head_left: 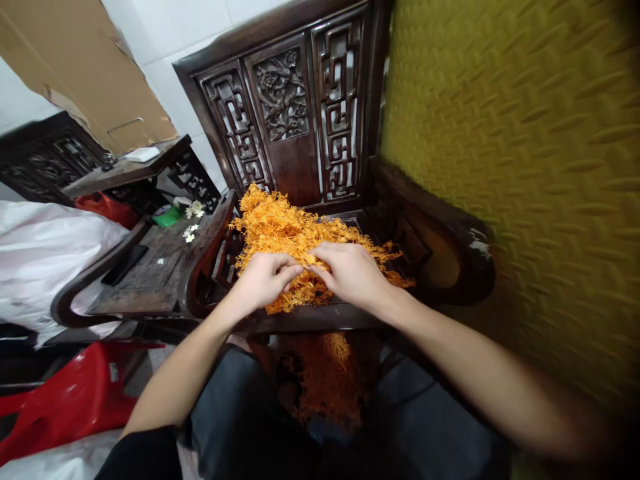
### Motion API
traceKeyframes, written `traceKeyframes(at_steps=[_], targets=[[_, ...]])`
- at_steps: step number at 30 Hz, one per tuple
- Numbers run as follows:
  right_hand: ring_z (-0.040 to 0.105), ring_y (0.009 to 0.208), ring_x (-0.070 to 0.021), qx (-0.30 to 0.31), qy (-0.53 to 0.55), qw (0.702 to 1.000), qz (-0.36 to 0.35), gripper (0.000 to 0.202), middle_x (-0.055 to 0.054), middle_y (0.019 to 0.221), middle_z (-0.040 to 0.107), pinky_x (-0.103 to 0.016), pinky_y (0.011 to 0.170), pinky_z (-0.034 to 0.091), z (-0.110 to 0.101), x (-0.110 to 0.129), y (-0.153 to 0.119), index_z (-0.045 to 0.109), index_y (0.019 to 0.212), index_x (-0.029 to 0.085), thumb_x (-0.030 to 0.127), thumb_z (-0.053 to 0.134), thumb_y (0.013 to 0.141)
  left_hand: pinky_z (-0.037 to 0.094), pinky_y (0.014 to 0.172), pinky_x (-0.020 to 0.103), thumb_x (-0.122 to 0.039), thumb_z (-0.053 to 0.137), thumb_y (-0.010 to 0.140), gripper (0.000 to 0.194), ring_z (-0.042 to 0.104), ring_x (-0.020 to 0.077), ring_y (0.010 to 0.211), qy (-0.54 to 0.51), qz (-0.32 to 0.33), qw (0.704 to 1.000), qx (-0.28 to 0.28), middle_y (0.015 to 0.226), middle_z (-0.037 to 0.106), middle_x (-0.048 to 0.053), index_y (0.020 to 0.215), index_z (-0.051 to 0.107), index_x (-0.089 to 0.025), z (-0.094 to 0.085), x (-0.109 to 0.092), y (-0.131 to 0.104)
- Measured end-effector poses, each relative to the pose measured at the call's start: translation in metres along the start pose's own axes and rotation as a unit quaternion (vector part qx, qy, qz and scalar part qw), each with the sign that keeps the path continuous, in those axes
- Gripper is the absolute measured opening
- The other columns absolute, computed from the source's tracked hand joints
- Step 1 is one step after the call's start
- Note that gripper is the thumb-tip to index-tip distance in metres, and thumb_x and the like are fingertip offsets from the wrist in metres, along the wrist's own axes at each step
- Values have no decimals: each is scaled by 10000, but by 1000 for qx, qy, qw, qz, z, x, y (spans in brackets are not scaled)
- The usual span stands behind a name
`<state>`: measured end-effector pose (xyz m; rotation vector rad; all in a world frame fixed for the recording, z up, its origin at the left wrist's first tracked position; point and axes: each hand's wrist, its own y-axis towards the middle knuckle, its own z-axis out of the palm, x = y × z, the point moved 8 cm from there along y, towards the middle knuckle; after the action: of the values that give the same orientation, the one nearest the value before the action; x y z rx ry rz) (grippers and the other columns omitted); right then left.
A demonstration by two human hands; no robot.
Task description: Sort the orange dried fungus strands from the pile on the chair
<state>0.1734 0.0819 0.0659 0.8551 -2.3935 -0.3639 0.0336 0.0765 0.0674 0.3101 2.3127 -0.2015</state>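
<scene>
- Here the left hand [264,277] pinches orange strands, fingertips meeting the right's at the front edge of the chair seat [300,319].
- The orange strand heap [285,230] spreads from the grip back toward the carved backrest [295,107].
- The right hand [350,272] is likewise closed on strands.
- More strands [327,373] lie below the seat.

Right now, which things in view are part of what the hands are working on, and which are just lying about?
In use:
- left hand and right hand, both pinching into the orange strands
- orange strands piled on the carved wooden chair
- more strands below the seat

Lying about:
- red plastic chair
- white sack
- cardboard
- white flowers
- yellow patterned panel
</scene>
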Motion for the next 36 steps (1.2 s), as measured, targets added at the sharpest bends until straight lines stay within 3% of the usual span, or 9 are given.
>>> traceKeyframes(at_steps=[5,9,12,16,22,25,28,31,36], targets=[[643,743,-203,33,-165,981,-91,225,-76,860,735,-328,588,286,7,10,-1,737,937,178,145,516,921,223,465,236,-459,701,833,367,325,68,427,-142,-68,983,97,482,481,-43,644,589,-164,9,17,-3],[684,731,-243,-38,-181,982,46,195,-113,878,771,-326,589,350,-18,-46,3,773,897,155,138,583,856,163,444,234,-445,746,795,320,292,61,406,-233,-80,961,129,449,437,-46,694,653,-156,2,22,-12],[726,790,-266,-119,-8,985,120,210,-112,930,797,-355,686,485,-41,-80,-3,808,957,167,295,648,911,169,429,224,-430,741,807,316,299,55,398,-211,-73,972,78,458,460,-40,670,645,-162,-13,25,-15],[741,863,-247,-59,160,985,2,300,-86,998,799,-374,817,550,-33,-47,-7,808,1063,199,435,688,922,184,420,219,-414,734,811,327,304,54,390,-169,-81,980,61,463,483,-39,633,612,-167,-12,25,-11],[715,899,-239,-15,-21,989,-144,357,-115,1053,772,-343,756,518,-12,6,-10,738,1243,169,372,569,1002,200,435,226,-376,715,811,275,335,67,407,-148,-78,982,86,467,489,-35,657,639,-162,3,15,-6],[687,792,-214,-13,-96,980,-171,323,-82,897,760,-328,668,474,-12,-4,-8,779,1088,180,276,479,1018,175,432,224,-347,724,803,264,309,60,411,-143,-74,982,103,468,451,-41,641,639,-158,4,15,-10],[672,767,-204,-130,-89,981,-113,315,-79,848,749,-326,688,476,-44,-38,-7,777,930,180,261,479,991,150,421,216,-319,761,776,259,295,51,408,-186,-76,969,143,465,428,-39,618,643,-151,1,17,-18],[663,771,-225,-304,-60,950,20,290,-118,864,738,-352,720,477,-84,-76,-21,755,900,155,326,536,985,170,414,199,-322,789,764,226,268,40,391,-317,-47,946,45,438,377,-60,683,667,-150,-28,16,-18],[664,785,-229,-222,-40,974,13,290,-111,877,731,-347,741,468,-64,-65,-19,755,963,177,369,539,992,229,391,181,-312,620,927,237,192,46,382,-499,32,856,-130,474,198,-88,733,587,-179,-76,-7,-29]])
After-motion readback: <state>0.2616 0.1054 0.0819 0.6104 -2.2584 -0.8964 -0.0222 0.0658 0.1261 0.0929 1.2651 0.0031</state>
